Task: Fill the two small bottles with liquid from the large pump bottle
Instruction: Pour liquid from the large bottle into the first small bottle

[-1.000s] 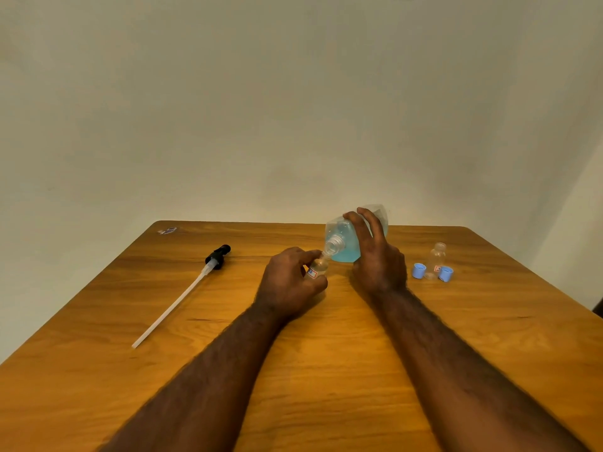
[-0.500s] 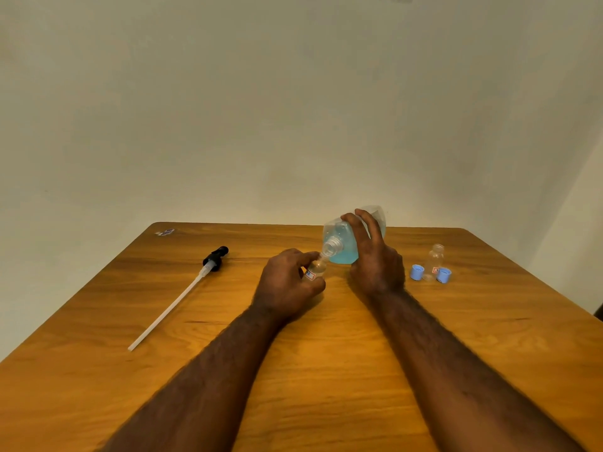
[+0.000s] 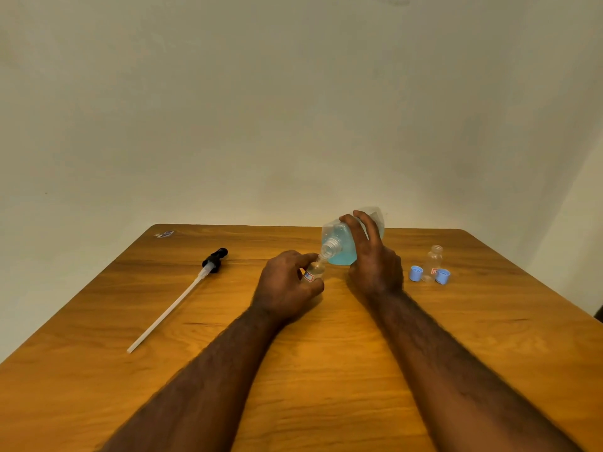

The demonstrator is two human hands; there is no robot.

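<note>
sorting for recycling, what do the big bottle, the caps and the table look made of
Big bottle: clear plastic, it seems; the blue liquid shows through its glossy wall.
Caps: probably plastic, opaque light blue with a dull finish.
Table: wood or wood-look laminate, with grain lines under a smooth sheen; the picture cannot settle which.

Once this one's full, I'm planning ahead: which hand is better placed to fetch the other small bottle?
Probably right: the empty small bottle stands nearest the right hand, though that grips the large bottle; the left hand would reach across.
</note>
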